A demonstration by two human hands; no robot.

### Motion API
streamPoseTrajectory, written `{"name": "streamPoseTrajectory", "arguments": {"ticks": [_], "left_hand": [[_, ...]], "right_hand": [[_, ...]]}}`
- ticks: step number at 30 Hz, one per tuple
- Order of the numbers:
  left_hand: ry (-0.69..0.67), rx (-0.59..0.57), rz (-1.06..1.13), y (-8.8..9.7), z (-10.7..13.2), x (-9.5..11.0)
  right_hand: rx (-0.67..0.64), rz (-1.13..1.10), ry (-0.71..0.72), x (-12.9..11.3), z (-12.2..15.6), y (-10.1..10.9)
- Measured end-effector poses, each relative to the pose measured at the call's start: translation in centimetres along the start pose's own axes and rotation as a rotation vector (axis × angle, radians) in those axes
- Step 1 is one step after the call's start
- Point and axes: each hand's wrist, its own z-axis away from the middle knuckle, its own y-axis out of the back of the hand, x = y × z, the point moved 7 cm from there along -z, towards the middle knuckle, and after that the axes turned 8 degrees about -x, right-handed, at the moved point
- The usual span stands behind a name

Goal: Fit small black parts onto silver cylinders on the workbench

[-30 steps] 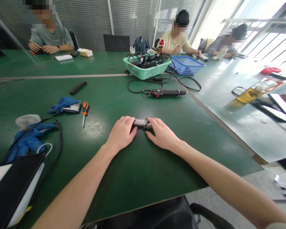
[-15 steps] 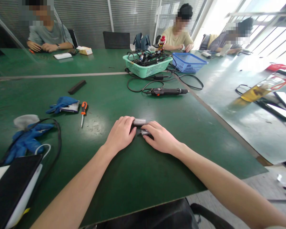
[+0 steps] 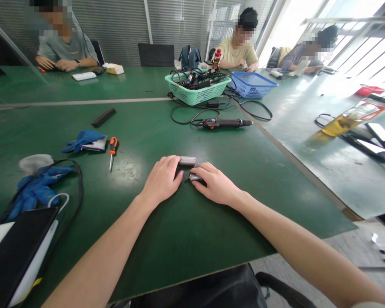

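Note:
My left hand (image 3: pixel 160 182) rests on the green table, its fingers closed around the left end of a grey metal cylinder (image 3: pixel 188 161). The cylinder lies on its side, pointing right. Just below it, a smaller grey cylindrical metal part with a thin dark tip (image 3: pixel 194 177) sits under the curled fingers of my right hand (image 3: pixel 217 186). Its tip points left, towards my left thumb; the right end is covered by my fingers. The two metal pieces are apart. An orange-and-black screwdriver (image 3: pixel 113 149) lies to the left of my left hand.
Beyond my hands lies a corded electric screwdriver (image 3: pixel 227 123), before a green basket (image 3: pixel 197 95) of tools and cables and a blue basket (image 3: pixel 253 87). Blue gloves (image 3: pixel 35 188), a black bar (image 3: pixel 103 117) and a dark-screened device (image 3: pixel 22 248) are leftward. Several people sit opposite.
Both hands and the two metal pieces stay nearly where they were. Only the camera view has shifted slightly.

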Motion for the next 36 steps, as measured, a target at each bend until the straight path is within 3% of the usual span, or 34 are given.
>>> {"name": "streamPoseTrajectory", "arguments": {"ticks": [26,32,36], "left_hand": [[-0.024,0.011,-0.003,-0.2,0.1,-0.1],[-0.099,0.056,0.012,1.1,0.3,1.2],[-0.190,0.000,-0.008,1.3,0.4,2.4]], "right_hand": [[-0.005,-0.016,0.013,0.3,0.0,-0.2],[0.006,-0.022,0.013,0.3,0.0,-0.1],[0.000,-0.021,0.012,0.3,0.0,-0.2]]}}
